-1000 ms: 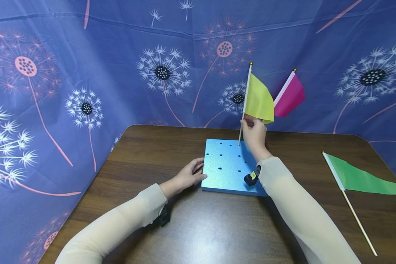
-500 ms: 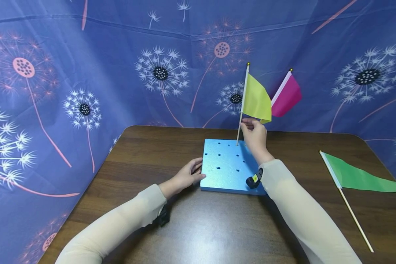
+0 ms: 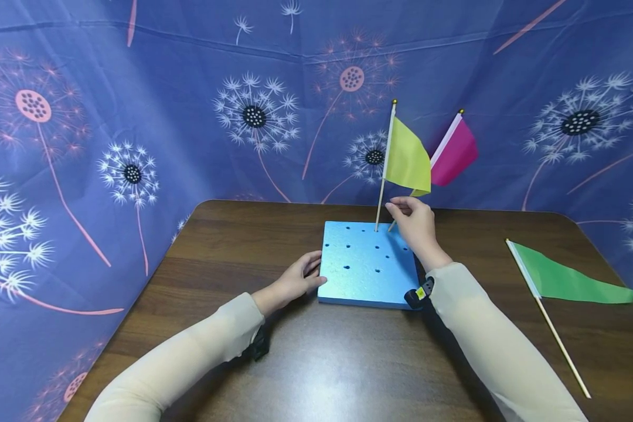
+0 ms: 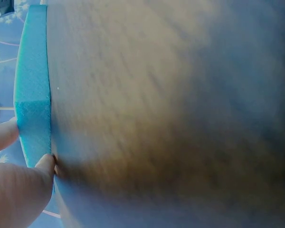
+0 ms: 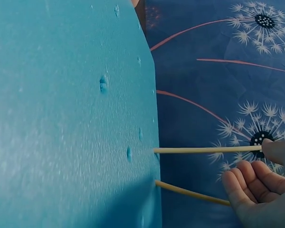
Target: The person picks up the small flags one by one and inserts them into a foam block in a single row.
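Note:
A yellow flag [image 3: 407, 158] stands nearly upright on its wooden stick in a hole near the back edge of a blue foam board [image 3: 366, 281]. Right of it, a magenta flag [image 3: 455, 153] leans to the right, part of its stick hidden by my right hand [image 3: 415, 225]. That hand is just right of the yellow flag's stick, fingers loosely bent; in the right wrist view a gap shows between thumb [image 5: 274, 151] and fingers. My left hand [image 3: 292, 281] rests against the board's left side, its thumb [image 4: 46, 166] touching the edge.
A green pennant flag [image 3: 569, 275] lies on the wooden table [image 3: 232, 246] at the right. Several holes dot the board's top. Behind the table hangs a blue cloth [image 3: 190, 105] with dandelion prints.
My right hand has let go of the yellow flag's stick and moved slightly right; the flag stays standing. The left hand stays at the board. The head view has shifted slightly.

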{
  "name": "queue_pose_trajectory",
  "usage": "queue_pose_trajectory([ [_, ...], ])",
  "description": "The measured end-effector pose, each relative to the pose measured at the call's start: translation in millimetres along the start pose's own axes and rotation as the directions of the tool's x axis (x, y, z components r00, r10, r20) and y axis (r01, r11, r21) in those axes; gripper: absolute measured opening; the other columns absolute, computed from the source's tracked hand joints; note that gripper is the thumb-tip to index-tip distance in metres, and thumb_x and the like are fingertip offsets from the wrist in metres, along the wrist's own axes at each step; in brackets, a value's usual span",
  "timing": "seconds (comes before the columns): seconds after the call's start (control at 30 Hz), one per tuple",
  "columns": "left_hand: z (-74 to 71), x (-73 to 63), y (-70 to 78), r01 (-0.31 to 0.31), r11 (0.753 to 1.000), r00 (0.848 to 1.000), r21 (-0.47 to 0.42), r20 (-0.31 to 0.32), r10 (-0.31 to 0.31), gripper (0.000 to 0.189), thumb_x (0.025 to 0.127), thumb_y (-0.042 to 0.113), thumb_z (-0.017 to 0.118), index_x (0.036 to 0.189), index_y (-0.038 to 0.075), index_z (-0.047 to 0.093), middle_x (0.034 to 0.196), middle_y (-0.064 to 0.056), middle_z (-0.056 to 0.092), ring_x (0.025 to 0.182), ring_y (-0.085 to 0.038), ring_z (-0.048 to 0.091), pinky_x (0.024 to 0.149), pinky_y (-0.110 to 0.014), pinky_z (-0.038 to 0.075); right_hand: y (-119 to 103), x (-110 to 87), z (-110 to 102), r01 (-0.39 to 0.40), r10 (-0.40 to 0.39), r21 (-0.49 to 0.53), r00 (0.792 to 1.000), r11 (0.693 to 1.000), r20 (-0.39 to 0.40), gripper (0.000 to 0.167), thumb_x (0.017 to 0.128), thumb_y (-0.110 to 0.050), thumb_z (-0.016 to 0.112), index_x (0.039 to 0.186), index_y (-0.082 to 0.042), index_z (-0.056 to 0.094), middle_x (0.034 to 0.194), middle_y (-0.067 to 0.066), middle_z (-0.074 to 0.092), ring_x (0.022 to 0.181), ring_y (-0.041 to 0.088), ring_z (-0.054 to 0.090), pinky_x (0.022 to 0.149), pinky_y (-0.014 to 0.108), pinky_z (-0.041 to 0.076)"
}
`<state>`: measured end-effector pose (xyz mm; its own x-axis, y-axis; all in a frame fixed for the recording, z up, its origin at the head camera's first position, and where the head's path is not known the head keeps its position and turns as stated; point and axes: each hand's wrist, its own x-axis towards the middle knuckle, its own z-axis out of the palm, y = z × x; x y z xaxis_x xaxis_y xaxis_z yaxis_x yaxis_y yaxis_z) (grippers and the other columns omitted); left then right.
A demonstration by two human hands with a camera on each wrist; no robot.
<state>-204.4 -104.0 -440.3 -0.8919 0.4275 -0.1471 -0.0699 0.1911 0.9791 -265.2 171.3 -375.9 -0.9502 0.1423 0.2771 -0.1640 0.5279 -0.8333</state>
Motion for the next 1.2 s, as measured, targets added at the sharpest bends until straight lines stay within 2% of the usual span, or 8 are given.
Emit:
queue_pose_trajectory([
  [0.1,-0.4,-0.5,0.2,-0.009,1.0,1.0,-0.001,0.01,0.009,0.064,0.095,-0.001,0.057,0.15,-0.002,0.024,0.158,-0.02,0.023,0.147,-0.031,0.023,0.119,-0.039,0.03,1,-2.2,-6,0.001,-0.001,-0.014,1.0,1.0,0.011,0.036,0.098,-0.029,0.059,0.119,0.0,0.065,0.111,0.017,0.066,0.1,0.025,0.059,0.083,0.026,0.051],
  [0.27,-1.2,-2.6,-1.2,-0.027,1.0,1.0,0.0,0.013,0.027,0.066,0.095,0.003,0.06,0.15,-0.001,0.024,0.158,-0.02,0.023,0.147,-0.03,0.024,0.119,-0.037,0.031,4,-5.0,-16,0.01,-0.01,-0.022,1.0,1.0,0.004,0.036,0.097,-0.029,0.06,0.117,-0.001,0.066,0.107,0.017,0.067,0.092,0.021,0.061,0.071,0.01,0.048],
  [0.4,-2.1,-3.7,-3.8,-0.046,0.999,0.999,0.024,0.005,0.046,0.066,0.095,0.005,0.061,0.149,-0.003,0.025,0.157,-0.022,0.025,0.146,-0.032,0.026,0.117,-0.035,0.034,8,-6.7,-25,-0.007,0.007,0.008,1.0,1.0,0.0,0.038,0.096,-0.032,0.061,0.116,-0.001,0.067,0.105,0.017,0.068,0.09,0.026,0.067,0.066,0.003,0.048],
  [0.5,-2.0,-2.7,-3.8,-0.031,0.999,1.0,0.02,-0.002,0.031,0.065,0.095,0.004,0.06,0.15,-0.001,0.025,0.157,-0.021,0.025,0.146,-0.03,0.025,0.118,-0.036,0.033,12,-8.7,-32,-0.034,0.034,0.022,0.999,0.999,0.002,0.04,0.096,-0.035,0.06,0.117,-0.001,0.066,0.106,0.017,0.068,0.089,0.022,0.068,0.067,0.003,0.048],
  [0.7,0.0,0.8,-3.6,0.01,1.0,1.0,-0.005,-0.01,-0.01,0.065,0.094,0.0,0.059,0.15,0.001,0.026,0.158,-0.018,0.025,0.147,-0.029,0.025,0.119,-0.039,0.031,16,-13.8,-48,-0.061,0.061,0.016,0.998,0.998,-0.013,0.042,0.095,-0.037,0.061,0.117,-0.002,0.066,0.108,0.018,0.067,0.076,-0.004,0.062,0.064,0.005,0.049],
  [0.8,-0.3,0.1,-3.4,0.031,1.0,0.999,-0.007,-0.012,-0.031,0.065,0.094,0.001,0.059,0.15,0.002,0.026,0.158,-0.017,0.025,0.146,-0.028,0.026,0.118,-0.038,0.032,19,-16.4,-53,-0.073,0.073,0.011,0.997,0.997,-0.024,0.042,0.095,-0.037,0.061,0.117,-0.002,0.066,0.108,0.017,0.067,0.075,-0.004,0.063,0.063,0.006,0.048],
  [1.07,1.3,-2.9,-0.9,0.027,1.0,1.0,-0.008,-0.015,-0.027,0.065,0.094,0.001,0.059,0.15,0.002,0.026,0.158,-0.017,0.025,0.146,-0.029,0.026,0.118,-0.039,0.031,30,-25.7,-71,-0.077,0.076,-0.04,0.997,0.996,-0.031,0.045,0.095,-0.04,0.06,0.117,-0.002,0.066,0.107,0.016,0.067,0.073,-0.011,0.058,0.062,0.007,0.047],
  [1.2,1.0,-2.8,-0.9,0.025,1.0,1.0,0.001,-0.015,-0.025,0.065,0.094,0.002,0.059,0.15,0.002,0.026,0.158,-0.018,0.025,0.146,-0.029,0.026,0.118,-0.039,0.031,39,-30.1,-84,-0.093,0.09,-0.047,0.994,0.995,-0.061,0.044,0.095,-0.04,0.061,0.116,-0.002,0.066,0.096,0.0,0.067,0.071,-0.011,0.059,0.062,0.006,0.049],
])
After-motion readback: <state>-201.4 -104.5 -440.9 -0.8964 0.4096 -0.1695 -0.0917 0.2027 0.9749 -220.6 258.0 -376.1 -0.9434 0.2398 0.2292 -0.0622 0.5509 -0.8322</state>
